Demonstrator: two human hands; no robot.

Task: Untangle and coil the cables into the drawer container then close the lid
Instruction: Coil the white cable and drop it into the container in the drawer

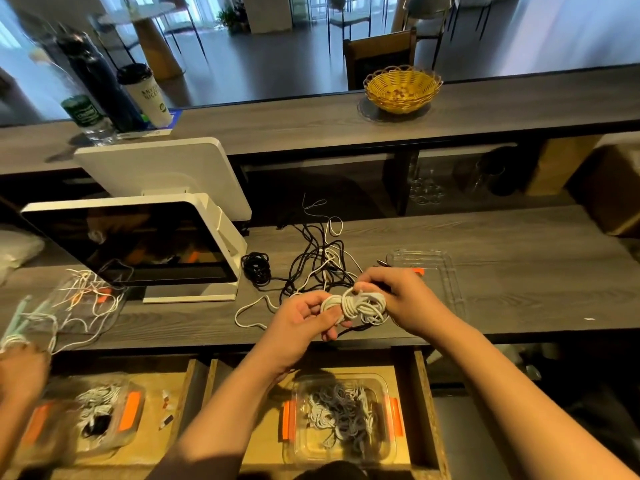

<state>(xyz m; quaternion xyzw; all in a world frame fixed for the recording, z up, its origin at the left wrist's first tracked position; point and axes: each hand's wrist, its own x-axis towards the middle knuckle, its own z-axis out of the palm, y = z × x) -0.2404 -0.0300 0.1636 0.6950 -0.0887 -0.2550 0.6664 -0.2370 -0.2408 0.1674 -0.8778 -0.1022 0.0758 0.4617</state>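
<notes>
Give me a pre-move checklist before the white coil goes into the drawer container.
1. White cable coil held by both hands: ok, left hand and right hand both grip it.
2. Coil wound and wrapped: ok, a few turns bind its middle; the end is hidden by the fingers.
3. Coil free of the black cable tangle on the counter: cannot tell, a dark strand hangs right under it.
4. Drawer open: ok.
5. Clear container uncovered and reachable: ok, below the hands, cables already inside.
6. Lid ready for closing: ok, lying on the counter beside the right hand.
</notes>
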